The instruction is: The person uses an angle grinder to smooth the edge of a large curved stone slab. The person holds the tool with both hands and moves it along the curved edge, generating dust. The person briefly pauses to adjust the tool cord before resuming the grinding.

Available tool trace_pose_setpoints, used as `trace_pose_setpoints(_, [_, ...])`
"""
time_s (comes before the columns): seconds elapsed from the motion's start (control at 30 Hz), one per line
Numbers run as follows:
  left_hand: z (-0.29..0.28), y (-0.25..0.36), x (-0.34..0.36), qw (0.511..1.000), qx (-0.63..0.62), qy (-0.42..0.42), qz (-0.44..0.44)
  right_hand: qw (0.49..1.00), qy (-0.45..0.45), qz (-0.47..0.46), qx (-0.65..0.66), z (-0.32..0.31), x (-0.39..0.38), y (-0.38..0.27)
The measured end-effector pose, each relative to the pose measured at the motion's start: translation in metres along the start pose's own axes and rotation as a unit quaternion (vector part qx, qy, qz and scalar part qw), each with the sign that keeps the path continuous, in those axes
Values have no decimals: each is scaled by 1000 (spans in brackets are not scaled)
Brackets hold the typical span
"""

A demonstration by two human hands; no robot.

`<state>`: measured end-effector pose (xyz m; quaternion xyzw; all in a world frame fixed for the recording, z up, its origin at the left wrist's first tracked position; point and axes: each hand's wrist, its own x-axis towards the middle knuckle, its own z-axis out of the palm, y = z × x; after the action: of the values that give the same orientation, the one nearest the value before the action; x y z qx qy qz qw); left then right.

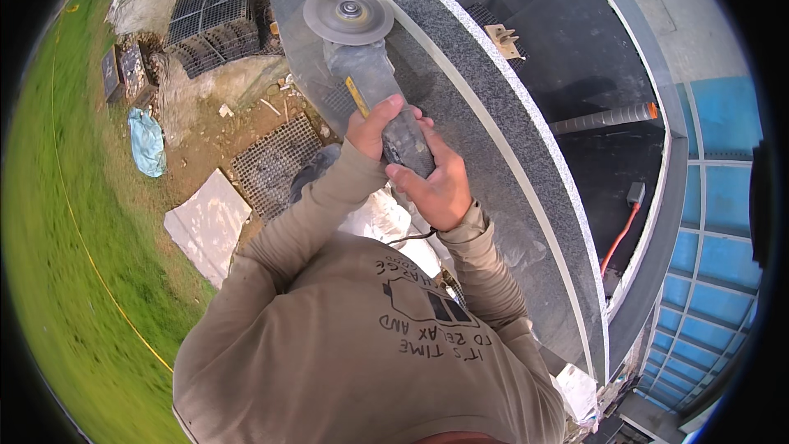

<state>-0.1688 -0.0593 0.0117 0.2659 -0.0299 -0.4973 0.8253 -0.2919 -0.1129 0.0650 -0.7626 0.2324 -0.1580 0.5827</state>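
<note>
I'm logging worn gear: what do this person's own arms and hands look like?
The left hand and right hand are ungloved. Long tan-brown sleeves cover both arms, creased, the right cuff bunched at the wrist. A thin dark cord shows by that wrist; whether it is worn, I cannot tell.

L hand (371, 128) & R hand (442, 187) hold grinder (376, 72).
</note>
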Motion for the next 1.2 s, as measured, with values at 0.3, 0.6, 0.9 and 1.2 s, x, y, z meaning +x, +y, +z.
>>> trace_pose_setpoints(0.3, [-10,-7,5,999,27,-27,-17,998,0,-27,-52,-6,-3,-1])
trace_pose_setpoints(0.6, [-7,-5,9,1000,6,-11,-3,997,18,-47,-51,-2,3,1])
trace_pose_setpoints(0.9, [-15,3,21,999,15,-33,-31,999,24,-17,18,3,16,-2])
trace_pose_setpoints(1.2, [-16,7,30,999,-1,-31,-39,999,25,-25,7,4,25,7])
